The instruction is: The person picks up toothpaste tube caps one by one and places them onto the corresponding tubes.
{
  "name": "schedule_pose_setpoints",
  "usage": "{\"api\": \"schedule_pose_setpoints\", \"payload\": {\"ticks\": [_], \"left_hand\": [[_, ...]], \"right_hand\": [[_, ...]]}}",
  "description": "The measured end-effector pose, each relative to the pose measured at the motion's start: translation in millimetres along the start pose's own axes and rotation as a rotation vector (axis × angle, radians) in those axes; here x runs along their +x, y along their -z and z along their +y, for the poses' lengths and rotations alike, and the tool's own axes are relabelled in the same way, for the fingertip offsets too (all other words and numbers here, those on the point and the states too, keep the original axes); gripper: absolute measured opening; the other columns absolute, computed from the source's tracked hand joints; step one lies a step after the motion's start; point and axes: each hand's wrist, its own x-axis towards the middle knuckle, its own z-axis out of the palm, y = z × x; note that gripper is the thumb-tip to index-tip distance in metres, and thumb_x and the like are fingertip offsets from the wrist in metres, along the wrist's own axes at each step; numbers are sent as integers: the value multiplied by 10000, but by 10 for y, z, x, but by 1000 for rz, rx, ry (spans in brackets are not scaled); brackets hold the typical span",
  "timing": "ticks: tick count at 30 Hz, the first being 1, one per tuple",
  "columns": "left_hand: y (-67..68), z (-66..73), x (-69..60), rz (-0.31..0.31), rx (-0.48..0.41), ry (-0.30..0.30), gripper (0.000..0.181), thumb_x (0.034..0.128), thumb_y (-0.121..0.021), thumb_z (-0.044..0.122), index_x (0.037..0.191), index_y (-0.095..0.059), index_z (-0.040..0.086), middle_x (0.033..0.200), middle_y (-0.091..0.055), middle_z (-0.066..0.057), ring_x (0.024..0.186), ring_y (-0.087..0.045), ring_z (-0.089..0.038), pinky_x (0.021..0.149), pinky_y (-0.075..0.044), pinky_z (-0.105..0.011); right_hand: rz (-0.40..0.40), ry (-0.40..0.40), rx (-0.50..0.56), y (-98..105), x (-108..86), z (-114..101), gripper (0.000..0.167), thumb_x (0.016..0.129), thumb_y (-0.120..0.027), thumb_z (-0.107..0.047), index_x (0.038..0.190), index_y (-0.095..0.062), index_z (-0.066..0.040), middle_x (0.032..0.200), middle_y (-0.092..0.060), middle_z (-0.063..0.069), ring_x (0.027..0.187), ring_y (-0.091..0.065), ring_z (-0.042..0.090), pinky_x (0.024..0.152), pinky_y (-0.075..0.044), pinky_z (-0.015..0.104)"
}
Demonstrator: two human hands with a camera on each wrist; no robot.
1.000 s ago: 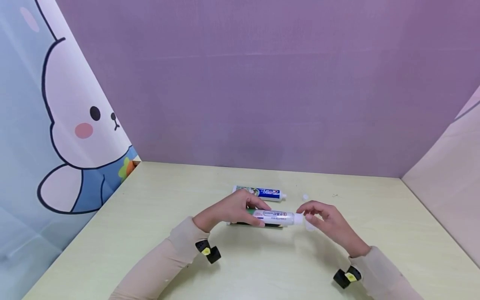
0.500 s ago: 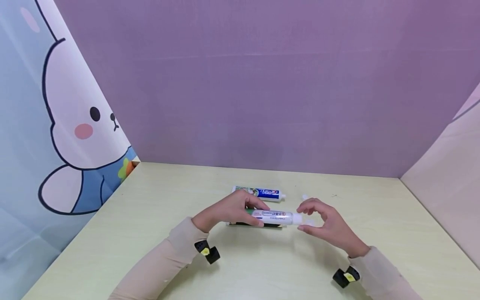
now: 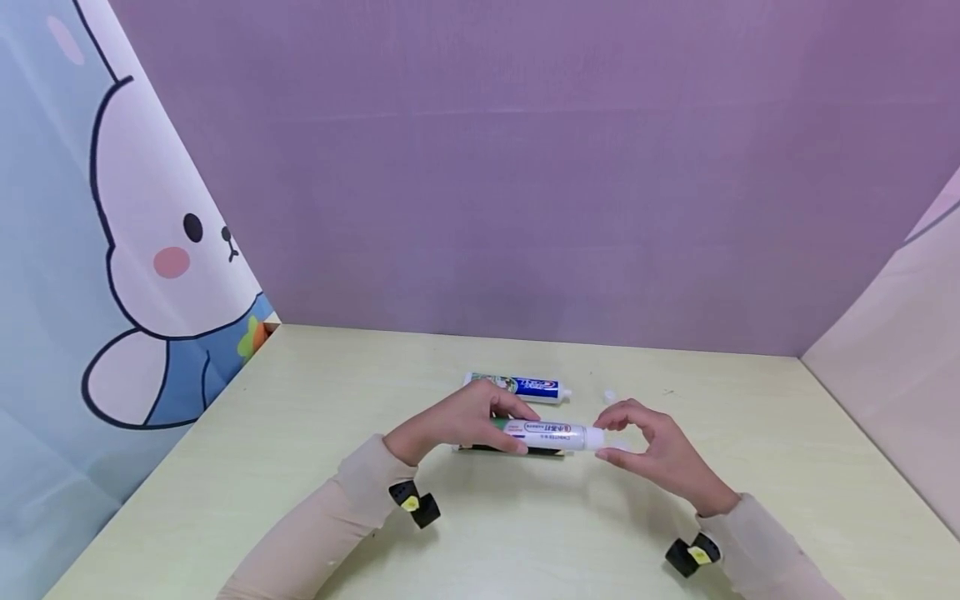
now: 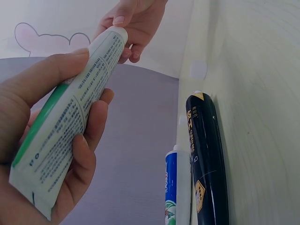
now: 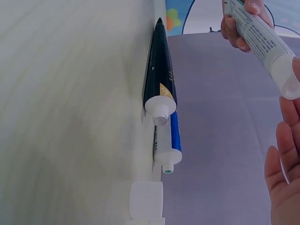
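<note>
My left hand [image 3: 476, 414] holds a white and green toothpaste tube [image 3: 551, 435] level above the table, its cap pointing right. The fingers wrap the tube's body in the left wrist view. With thumb and fingertips, my right hand [image 3: 656, 450] pinches the tube's white cap [image 5: 284, 77]. Below the held tube lies a black toothpaste tube [image 4: 206, 159], mostly hidden in the head view. Farther back is a blue and white toothpaste tube [image 3: 536, 388]. Both lying tubes show bare nozzles in the right wrist view.
A small white cap [image 3: 610, 397] lies right of the blue tube. Another, larger white cap [image 5: 146, 200] lies on the pale table [image 3: 525, 533], partly seen behind the right hand. A purple backdrop [image 3: 525, 208] stands along the table's back edge.
My right thumb has shifted down and left, and the thumb and fingers now stand spread around the held tube's cap. My left hand and the tube have hardly moved.
</note>
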Motion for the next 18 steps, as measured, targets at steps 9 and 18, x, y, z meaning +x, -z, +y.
{"api": "schedule_pose_setpoints", "payload": {"ticks": [9,18], "left_hand": [[1,-1,3,2,15,-9,326,752,-795,135,1065,-719,83,1020,-698,-15,848,-575,-66,695,-473,-209],[2,29,-7,3,24,-1,329,748,-796,129,1065,-720,86,1019,-699,-7,846,-572,-67,700,-467,-208]], "right_hand": [[-24,-89,-9,17,-7,9,210,795,-734,-48,972,-682,-148,939,-645,-62,800,-545,132,742,-441,254],[-39,-88,-2,15,8,-49,145,843,-665,-5,940,-696,-110,895,-650,-58,783,-557,70,748,-437,270]]}}
